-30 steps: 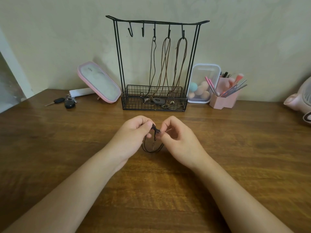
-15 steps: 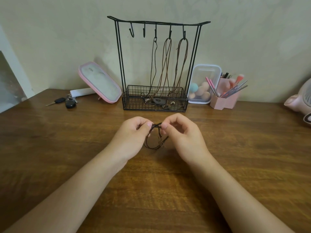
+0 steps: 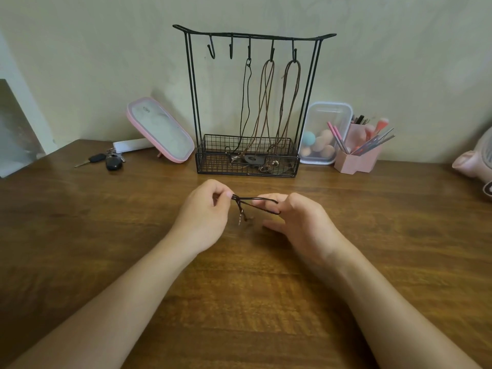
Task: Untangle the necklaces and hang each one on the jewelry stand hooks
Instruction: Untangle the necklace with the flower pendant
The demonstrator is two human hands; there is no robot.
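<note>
A black wire jewelry stand [image 3: 253,35] with a mesh basket [image 3: 246,166] stands against the wall. One black cord necklace [image 3: 246,102] and two brown ones [image 3: 266,102] hang from its three right hooks; the two left hooks [image 3: 211,50] are bare. Above the wooden table, a short dark cord necklace [image 3: 255,202] is stretched between my hands. My left hand [image 3: 205,211] pinches its left end, where small metal ends [image 3: 241,219] dangle. My right hand [image 3: 298,219] holds the loop's right end with the fingers.
A pink-rimmed mirror [image 3: 162,129] leans left of the stand, with keys [image 3: 106,159] beside it. To the right stand a clear box of sponges [image 3: 322,134], a pink brush holder [image 3: 358,158] and a pink object [image 3: 476,158] at the edge.
My hands have moved apart, and the bunched loop of cord is now pulled out into a taut, nearly horizontal line between them.
</note>
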